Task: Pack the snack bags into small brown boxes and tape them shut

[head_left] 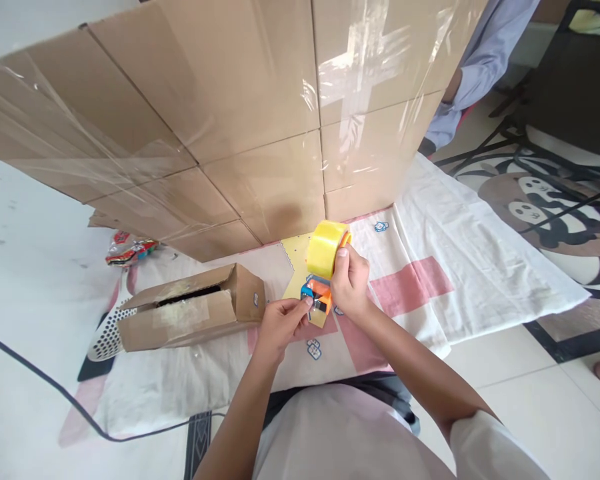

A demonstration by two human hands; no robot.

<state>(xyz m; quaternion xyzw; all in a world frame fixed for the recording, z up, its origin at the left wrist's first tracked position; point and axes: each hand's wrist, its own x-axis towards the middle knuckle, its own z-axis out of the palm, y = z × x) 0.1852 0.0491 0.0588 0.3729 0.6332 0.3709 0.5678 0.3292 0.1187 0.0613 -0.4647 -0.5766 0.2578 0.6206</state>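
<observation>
A tape dispenser (322,293) in orange and blue carries a wide roll of yellowish packing tape (325,250). My right hand (351,280) is closed around the dispenser's right side, near the roll. From the left, my left hand (286,321) pinches at the blue front end, where a short flap of tape hangs below. Just beyond the roll stands a large cardboard panel (260,193) crossed with shiny clear tape. To the left of my left hand lies a small cardboard box (190,313) with a dark gap along its top.
A patterned cloth (425,253) covers the table. At the left are a white perforated scoop (107,333), a colourful plastic packet (127,247) and a black cable (55,383). Another person's sleeve (485,63) shows behind the panel, with a dark chair (570,87) beyond.
</observation>
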